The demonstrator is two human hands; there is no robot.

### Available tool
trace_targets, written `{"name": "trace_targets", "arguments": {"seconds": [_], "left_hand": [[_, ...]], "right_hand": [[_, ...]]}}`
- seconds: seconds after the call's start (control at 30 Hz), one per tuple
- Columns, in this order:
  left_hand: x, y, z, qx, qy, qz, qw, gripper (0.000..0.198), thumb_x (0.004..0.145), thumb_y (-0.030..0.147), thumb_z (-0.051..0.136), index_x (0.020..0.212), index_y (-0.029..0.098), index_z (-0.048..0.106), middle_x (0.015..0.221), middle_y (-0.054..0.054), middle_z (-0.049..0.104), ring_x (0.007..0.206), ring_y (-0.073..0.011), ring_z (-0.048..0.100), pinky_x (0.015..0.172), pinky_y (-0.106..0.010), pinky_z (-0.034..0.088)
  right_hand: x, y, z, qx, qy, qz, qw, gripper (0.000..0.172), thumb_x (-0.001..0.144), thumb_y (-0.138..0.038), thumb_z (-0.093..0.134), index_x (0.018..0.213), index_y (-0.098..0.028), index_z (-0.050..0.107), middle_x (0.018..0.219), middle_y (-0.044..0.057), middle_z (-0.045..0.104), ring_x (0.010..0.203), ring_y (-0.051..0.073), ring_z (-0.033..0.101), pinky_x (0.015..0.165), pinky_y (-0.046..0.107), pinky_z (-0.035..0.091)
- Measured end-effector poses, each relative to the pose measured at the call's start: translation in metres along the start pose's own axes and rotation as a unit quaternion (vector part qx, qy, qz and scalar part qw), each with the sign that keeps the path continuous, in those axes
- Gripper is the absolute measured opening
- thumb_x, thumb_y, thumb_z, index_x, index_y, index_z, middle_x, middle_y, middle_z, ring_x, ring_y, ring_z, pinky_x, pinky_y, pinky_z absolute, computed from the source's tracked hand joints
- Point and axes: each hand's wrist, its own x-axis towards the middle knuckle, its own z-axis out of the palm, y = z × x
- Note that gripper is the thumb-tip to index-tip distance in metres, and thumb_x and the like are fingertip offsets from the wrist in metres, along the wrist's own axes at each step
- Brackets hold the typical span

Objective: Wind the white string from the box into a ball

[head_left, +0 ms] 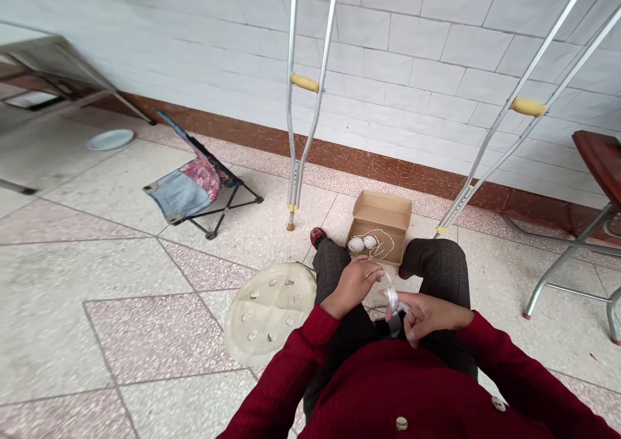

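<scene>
The white cord (pixel 392 300) is gathered in a small bundle at the fingers of your right hand (pixel 431 316), in front of your lap and between your knees. That hand is partly curled about the bundle (whether the turns pass round one finger or several, you can't tell from here). Your left hand (pixel 356 284) is just beside it, its fingers drawn together on a strand that runs across to the bundle. The two hands are close but apart.

Just beyond them, on the floor between your feet, is an open cardboard box (pixel 382 211) with its lid tipped back on the far side. In its left part you have two small white balls (pixel 356 244), side by side, with loose loops of cord to their right.

To the left of your left leg, a round cream pad (pixel 269 303) lies on the floor. Farther left is a low folding chair (pixel 187 187), and past it a pale round dish (pixel 110 139) near a table (pixel 29 41).

Against the far tiled wall (pixel 412 51), one crutch (pixel 305 82) stands left of the box and another crutch (pixel 528 107) leans to its right. A brown-topped seat (pixel 601 164) is at the far right.
</scene>
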Motion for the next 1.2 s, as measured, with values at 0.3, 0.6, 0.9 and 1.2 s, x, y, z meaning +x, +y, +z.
{"name": "trace_targets", "arguments": {"seconds": [0.3,0.6,0.9,1.2], "left_hand": [[-0.007,0.003,0.030,-0.007,-0.056,-0.009,0.998,0.031,0.093,0.027,0.050,0.068,0.017,0.067,0.068,0.000,0.066,0.069,-0.0132,0.058,0.094,-0.029,0.040],[-0.010,-0.002,0.027,-0.099,-0.077,-0.046,0.991,0.038,0.094,0.036,0.047,0.071,0.014,0.068,0.069,-0.001,0.065,0.067,-0.0135,0.056,0.067,-0.023,0.042],[-0.002,0.008,0.009,-0.046,-0.033,-0.003,0.998,0.034,0.093,0.034,0.051,0.067,0.018,0.067,0.068,0.000,0.065,0.070,-0.0143,0.057,0.093,-0.029,0.041],[-0.006,0.012,0.043,-0.077,-0.123,-0.044,0.988,0.034,0.090,0.033,0.052,0.065,0.015,0.067,0.064,-0.001,0.064,0.063,-0.0129,0.055,0.064,-0.023,0.040]], "right_hand": [[0.020,0.004,-0.034,-0.102,0.165,-0.012,0.981,0.095,0.069,-0.024,0.081,0.148,-0.032,0.030,0.125,0.008,0.051,0.061,0.004,0.058,0.053,0.018,0.047],[-0.005,-0.032,-0.012,0.008,0.123,-0.104,0.987,0.095,0.079,-0.026,0.075,0.152,-0.041,0.015,0.133,0.008,0.044,0.077,0.009,0.062,0.069,0.025,0.051],[-0.004,0.011,-0.002,-0.111,0.046,0.033,0.992,0.076,0.072,-0.026,0.079,0.140,-0.026,0.043,0.093,0.000,0.057,0.062,0.007,0.053,0.054,0.018,0.042],[0.003,-0.010,-0.034,-0.106,0.231,-0.085,0.963,0.091,0.074,-0.023,0.076,0.149,-0.034,0.026,0.125,0.005,0.046,0.070,0.006,0.052,0.064,0.021,0.045]]}}
